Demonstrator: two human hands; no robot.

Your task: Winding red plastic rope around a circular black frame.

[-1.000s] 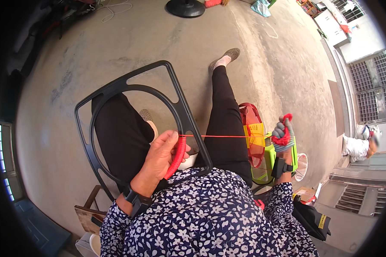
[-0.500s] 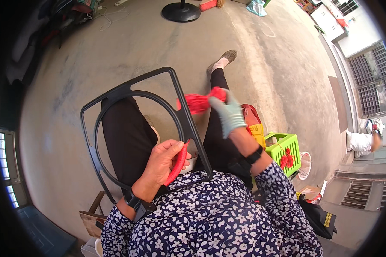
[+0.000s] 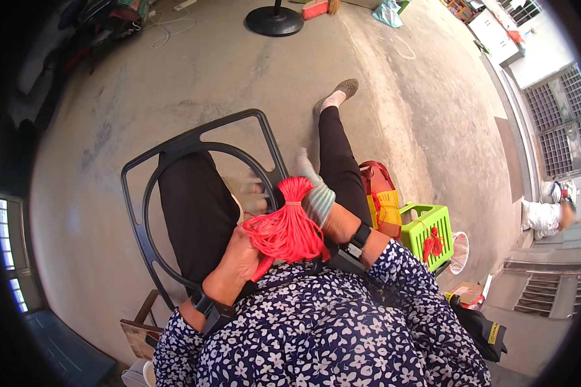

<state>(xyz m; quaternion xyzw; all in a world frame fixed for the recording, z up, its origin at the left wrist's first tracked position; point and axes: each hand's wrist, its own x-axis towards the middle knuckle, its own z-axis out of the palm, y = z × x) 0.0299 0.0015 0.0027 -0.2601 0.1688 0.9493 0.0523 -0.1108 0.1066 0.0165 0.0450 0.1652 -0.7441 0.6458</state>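
A bundle of red cord (image 3: 287, 226), tied round near its top, hangs between my hands in front of the black plastic frame (image 3: 206, 121), which rests over my left thigh. My left hand (image 3: 237, 258) is bare and touches the bundle's left side. Its fingers are smeared by motion and partly hidden behind the cord. Below the bundle shows a short part of the red-wrapped bar (image 3: 262, 268). My right hand (image 3: 317, 197), in a pale grey-green glove, is beside the bundle's right edge with fingers stretched forward, slightly blurred.
To my right stand a red and yellow bag (image 3: 386, 209) and a green plastic basket (image 3: 426, 235) with red cord on it. A white mesh bin (image 3: 459, 251) is beside it. A black round stand base (image 3: 274, 22) and a red-headed broom (image 3: 315, 9) are far ahead.
My right hand has come back and left, bringing the cord bundle in front of my left hand. The left fingers have moved off their pinch on the red-wrapped bar.
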